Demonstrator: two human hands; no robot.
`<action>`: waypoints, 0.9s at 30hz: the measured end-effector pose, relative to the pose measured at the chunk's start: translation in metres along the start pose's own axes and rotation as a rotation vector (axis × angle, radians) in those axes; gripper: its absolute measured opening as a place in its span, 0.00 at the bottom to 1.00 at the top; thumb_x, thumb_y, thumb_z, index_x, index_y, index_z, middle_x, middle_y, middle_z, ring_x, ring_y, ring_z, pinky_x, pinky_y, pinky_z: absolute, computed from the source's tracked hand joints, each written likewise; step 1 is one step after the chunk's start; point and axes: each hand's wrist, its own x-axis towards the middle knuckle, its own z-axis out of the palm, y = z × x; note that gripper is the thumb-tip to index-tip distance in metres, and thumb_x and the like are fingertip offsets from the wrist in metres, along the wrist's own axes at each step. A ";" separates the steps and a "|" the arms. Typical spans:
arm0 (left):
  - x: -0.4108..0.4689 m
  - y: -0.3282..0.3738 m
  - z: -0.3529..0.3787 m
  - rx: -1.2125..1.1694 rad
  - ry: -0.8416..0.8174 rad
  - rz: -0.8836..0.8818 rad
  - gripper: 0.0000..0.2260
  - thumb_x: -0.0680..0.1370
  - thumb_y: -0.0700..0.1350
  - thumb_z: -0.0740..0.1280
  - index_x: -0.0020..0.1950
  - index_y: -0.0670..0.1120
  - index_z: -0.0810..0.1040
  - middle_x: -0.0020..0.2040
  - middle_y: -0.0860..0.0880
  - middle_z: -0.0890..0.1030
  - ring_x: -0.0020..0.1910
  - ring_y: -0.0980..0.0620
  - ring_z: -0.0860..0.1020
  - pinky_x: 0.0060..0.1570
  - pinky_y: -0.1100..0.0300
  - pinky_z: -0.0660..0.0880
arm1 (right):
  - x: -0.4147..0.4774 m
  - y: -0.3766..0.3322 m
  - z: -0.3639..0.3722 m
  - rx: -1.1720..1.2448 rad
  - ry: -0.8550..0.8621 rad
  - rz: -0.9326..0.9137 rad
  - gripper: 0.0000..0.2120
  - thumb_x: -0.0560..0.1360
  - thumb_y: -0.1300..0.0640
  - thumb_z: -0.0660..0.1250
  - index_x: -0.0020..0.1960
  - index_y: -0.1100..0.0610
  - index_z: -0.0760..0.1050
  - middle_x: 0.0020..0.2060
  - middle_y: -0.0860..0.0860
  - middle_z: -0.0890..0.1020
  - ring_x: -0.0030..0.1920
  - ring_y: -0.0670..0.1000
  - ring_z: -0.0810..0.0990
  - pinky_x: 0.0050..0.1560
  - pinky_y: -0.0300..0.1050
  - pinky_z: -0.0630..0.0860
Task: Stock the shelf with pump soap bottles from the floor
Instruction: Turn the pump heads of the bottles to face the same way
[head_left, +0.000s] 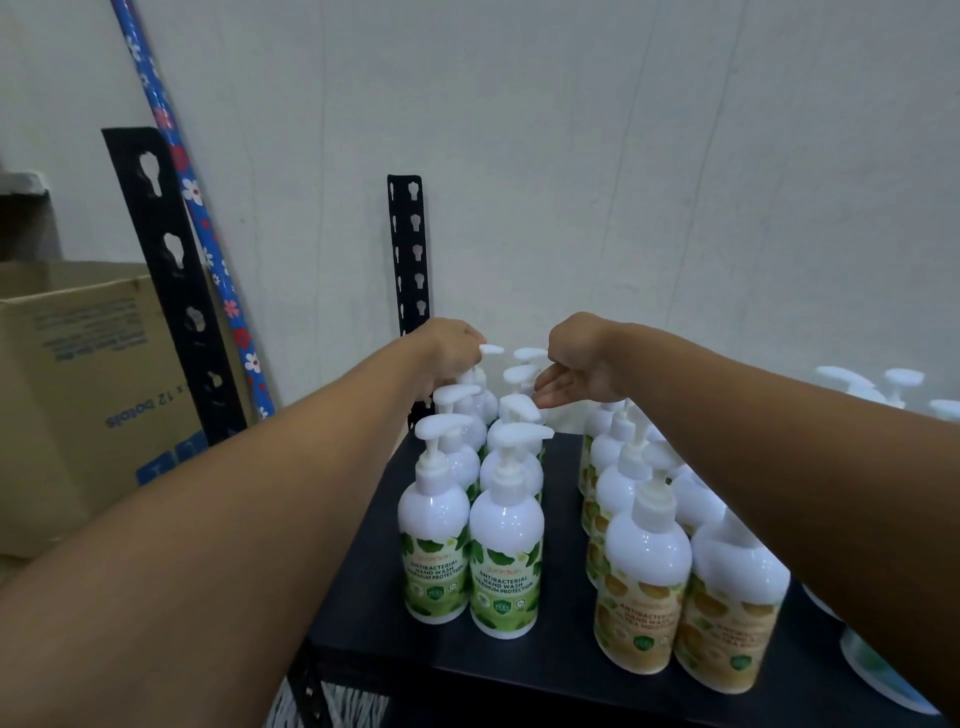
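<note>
Two rows of glossy white green-label bottles on matte black shelf, right hand fingers half curled over a pump, grip unclear, left hand fingers clenched round rearmost pump.

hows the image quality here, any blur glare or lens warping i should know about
Head view: wide-angle warping bends the black shelf post and flowered pole at left; soft glare sits on the white shoulders of the front green-label bottles, labels readable; bottles at the far right edge are washed out and blurred; light is dim, even.
</note>
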 end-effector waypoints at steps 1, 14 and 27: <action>0.000 0.001 0.000 -0.012 -0.010 -0.012 0.11 0.83 0.37 0.60 0.60 0.48 0.78 0.55 0.45 0.77 0.49 0.47 0.76 0.46 0.55 0.78 | -0.001 0.000 0.000 0.011 0.000 0.001 0.22 0.84 0.66 0.46 0.76 0.69 0.57 0.59 0.70 0.78 0.55 0.68 0.83 0.59 0.59 0.81; -0.008 0.000 -0.003 -0.119 -0.024 -0.047 0.12 0.82 0.35 0.56 0.45 0.50 0.72 0.44 0.47 0.72 0.42 0.46 0.72 0.40 0.57 0.72 | -0.005 -0.004 -0.010 0.066 -0.026 0.039 0.23 0.85 0.62 0.50 0.78 0.68 0.56 0.62 0.71 0.74 0.55 0.70 0.81 0.56 0.60 0.81; -0.048 -0.023 -0.032 -0.211 -0.225 -0.096 0.13 0.82 0.46 0.62 0.63 0.43 0.80 0.51 0.48 0.80 0.33 0.52 0.81 0.38 0.56 0.79 | -0.046 0.000 -0.006 -0.007 -0.126 0.030 0.21 0.85 0.60 0.55 0.76 0.65 0.62 0.61 0.62 0.76 0.50 0.63 0.83 0.45 0.52 0.83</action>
